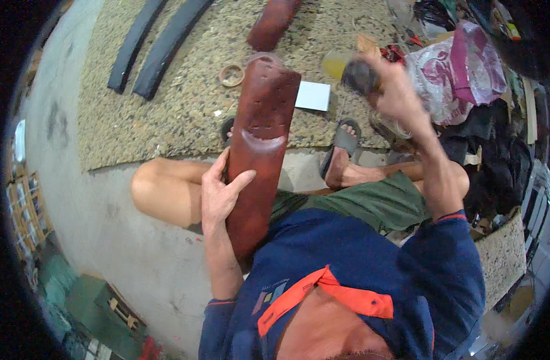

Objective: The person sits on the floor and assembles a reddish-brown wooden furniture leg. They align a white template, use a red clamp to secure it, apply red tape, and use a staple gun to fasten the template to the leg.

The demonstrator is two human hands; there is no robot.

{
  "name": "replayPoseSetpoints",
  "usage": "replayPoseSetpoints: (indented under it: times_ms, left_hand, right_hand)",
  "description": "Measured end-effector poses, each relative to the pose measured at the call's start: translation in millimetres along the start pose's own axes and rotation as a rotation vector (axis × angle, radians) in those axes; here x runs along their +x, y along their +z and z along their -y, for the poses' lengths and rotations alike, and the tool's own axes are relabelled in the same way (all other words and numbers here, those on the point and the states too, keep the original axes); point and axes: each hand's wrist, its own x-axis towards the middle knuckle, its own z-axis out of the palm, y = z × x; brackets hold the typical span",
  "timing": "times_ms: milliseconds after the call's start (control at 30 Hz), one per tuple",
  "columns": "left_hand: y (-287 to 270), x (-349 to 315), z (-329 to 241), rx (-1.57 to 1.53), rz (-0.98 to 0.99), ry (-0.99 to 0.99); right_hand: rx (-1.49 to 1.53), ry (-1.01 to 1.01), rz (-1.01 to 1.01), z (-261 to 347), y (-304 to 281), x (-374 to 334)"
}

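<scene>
A long reddish-brown leather-covered piece (264, 159) stands tilted up from my lap. Its far end has rows of small marks and a crease below them. My left hand (220, 191) grips its left side, with the thumb lying across the front face. Out to the right, my right hand (400, 90) is raised and closed round a dark rounded object (360, 76). Motion blurs that object, so I cannot tell its kind. Just beyond it is a yellowish round container (335, 63), partly hidden.
A speckled foam mat (167, 129) covers the floor ahead. It bears two dark curved strips (174, 48), another reddish-brown piece (274, 24), a tape roll (232, 75) and a small white box (313, 96). Plastic bags (458, 72) crowd the right; a green case (104, 309) sits lower left.
</scene>
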Motion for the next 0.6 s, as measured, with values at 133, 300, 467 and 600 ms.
replayPoseSetpoints:
  times_ms: [133, 300, 467, 600]
  left_hand:
    - [-0.7, 0.0, 7.0, 0.059, -0.035, 0.058]
    - [-6.5, 9.4, 22.4, 0.149, -0.250, 0.028]
    - [-15.9, 15.4, 39.2, -0.039, -0.460, 0.101]
    - [-13.7, 15.6, 38.5, -0.075, -0.428, 0.079]
  right_hand:
    - [-0.012, -0.039, -0.006, -96.3, 28.9, 50.8]
    - [-0.208, 0.065, 0.184, -196.4, 127.2, 94.6]
    - [-0.350, 0.045, 0.029, -238.5, 187.1, 92.1]
    - [-0.309, 0.347, -0.050, -231.5, 206.4, 91.4]
